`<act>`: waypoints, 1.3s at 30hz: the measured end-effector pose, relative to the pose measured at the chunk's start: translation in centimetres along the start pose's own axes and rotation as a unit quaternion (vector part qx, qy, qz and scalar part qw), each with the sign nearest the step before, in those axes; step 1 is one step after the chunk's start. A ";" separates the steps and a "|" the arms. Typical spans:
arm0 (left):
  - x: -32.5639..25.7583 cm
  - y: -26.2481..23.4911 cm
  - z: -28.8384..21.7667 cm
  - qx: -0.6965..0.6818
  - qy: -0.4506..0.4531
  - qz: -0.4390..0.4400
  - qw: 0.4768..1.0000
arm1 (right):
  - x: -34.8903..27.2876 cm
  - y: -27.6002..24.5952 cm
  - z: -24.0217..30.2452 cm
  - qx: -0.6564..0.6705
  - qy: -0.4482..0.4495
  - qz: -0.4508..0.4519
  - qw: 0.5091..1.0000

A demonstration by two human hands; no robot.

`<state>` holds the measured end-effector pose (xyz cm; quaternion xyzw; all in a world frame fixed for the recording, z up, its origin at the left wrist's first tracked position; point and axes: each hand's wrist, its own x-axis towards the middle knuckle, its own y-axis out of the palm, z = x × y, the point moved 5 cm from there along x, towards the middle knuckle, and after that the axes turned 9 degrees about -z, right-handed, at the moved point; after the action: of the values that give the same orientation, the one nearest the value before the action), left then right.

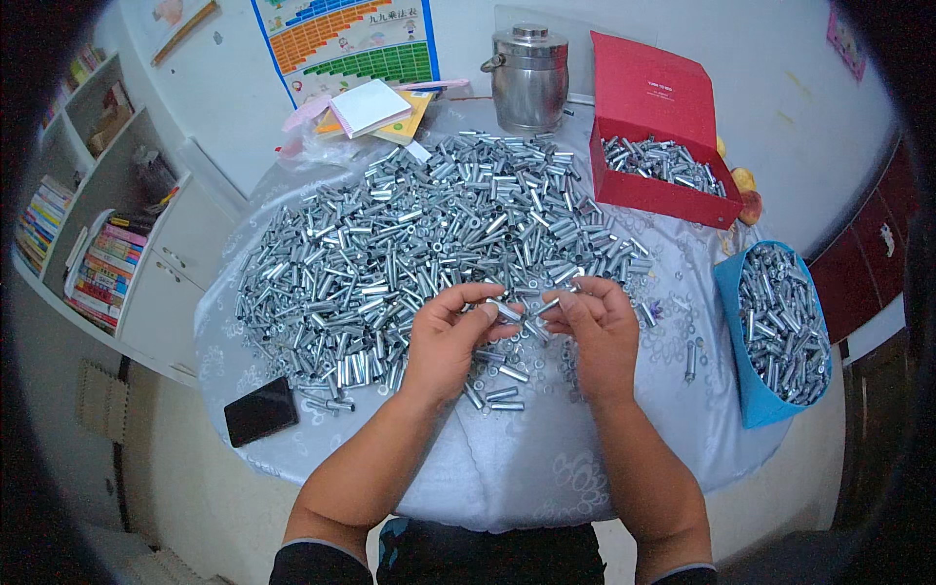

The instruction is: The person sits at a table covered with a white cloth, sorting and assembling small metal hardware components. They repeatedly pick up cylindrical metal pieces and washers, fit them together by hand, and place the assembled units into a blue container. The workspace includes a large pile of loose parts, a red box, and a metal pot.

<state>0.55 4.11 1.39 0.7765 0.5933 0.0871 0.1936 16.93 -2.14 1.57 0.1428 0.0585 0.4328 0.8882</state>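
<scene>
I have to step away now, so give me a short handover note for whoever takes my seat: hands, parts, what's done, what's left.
Left hand: pinching a small metal sleeve at the fingertips.
Right hand: fingers closed on another small metal piece, too small to identify.
Big loose pile of sleeves covers the round table.
Already holding sleeves: red box and blue bin.
Left: most of the pile is not yet in either container.

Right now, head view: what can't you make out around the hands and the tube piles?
- Left hand: a small metal tube sits at its fingertips; the fingers hide most of it.
- Right hand: what it pinches is too small and covered.
- Blue bag: depth hidden by the tubes filling it.
- Red box: front wall hides its lower contents.
- Phone: screen dark.
</scene>
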 end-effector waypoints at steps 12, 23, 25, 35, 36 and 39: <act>0.1 -0.5 1.2 -0.069 -0.045 -0.013 0.997 | -0.9 1.1 0.1 0.036 -0.003 0.014 0.999; 0.3 -0.9 1.6 -0.080 -0.050 -0.040 0.995 | -1.4 1.0 -0.5 -0.152 -0.050 0.069 0.985; 0.3 -0.8 1.6 -0.107 -0.073 -0.010 0.992 | -1.1 1.0 -0.3 -0.179 -0.107 0.091 0.974; -0.1 -0.2 1.5 -0.121 -0.115 0.083 0.982 | -1.1 1.2 1.7 -0.321 -0.233 0.135 0.908; 0.0 -0.5 1.6 -0.121 -0.104 0.083 0.984 | -0.8 1.1 1.8 -0.339 -0.221 0.126 0.906; -0.2 0.0 0.3 -0.134 -0.065 0.089 0.985 | 0.7 -0.6 2.4 -0.360 -0.228 0.045 0.904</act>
<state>0.60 3.86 1.09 0.7972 0.4909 0.1324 0.3255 18.32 -2.43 3.66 -0.0888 -0.3120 0.4192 0.8479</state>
